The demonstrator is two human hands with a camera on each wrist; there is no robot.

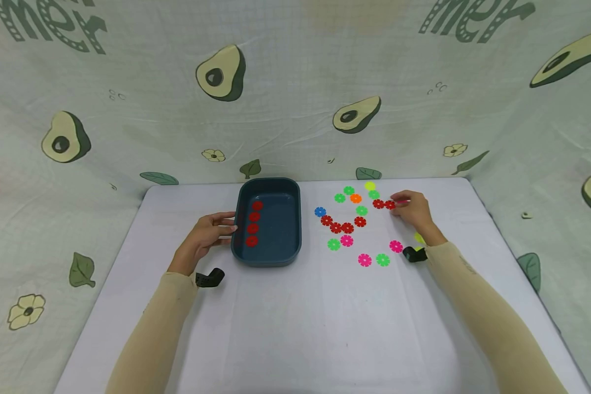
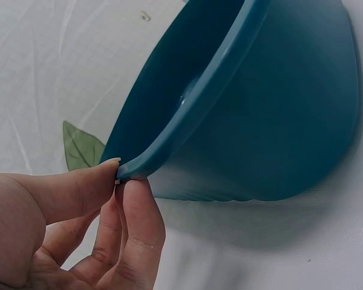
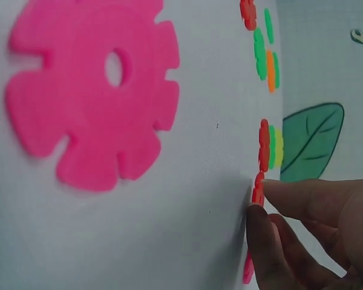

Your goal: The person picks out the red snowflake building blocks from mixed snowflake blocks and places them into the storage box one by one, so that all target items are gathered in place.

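Observation:
My left hand [image 1: 208, 236] pinches the rim of a dark blue rectangular tub [image 1: 276, 253] between thumb and finger; the left wrist view shows the thumb over the rim [image 2: 151, 158]. Inside the tub, several red notched discs [image 1: 253, 229] lie in a column along its left side. On the right, my right hand [image 1: 411, 209] pinches a red notched disc [image 1: 390, 204] at its edge, with thumb and fingertips around it in the right wrist view. Another red disc [image 1: 378, 204] lies just left of it. A pink disc [image 3: 248, 269] shows partly behind the fingers.
Between the tub and my right hand lie several red, green [image 1: 334, 244], pink [image 1: 347, 241], orange [image 1: 356, 198], yellow [image 1: 370, 186] and blue discs [image 1: 320, 212] on the white table [image 1: 295, 328]. A yellow disc [image 1: 419, 238] is partly under my right wrist. A patterned cloth hangs behind.

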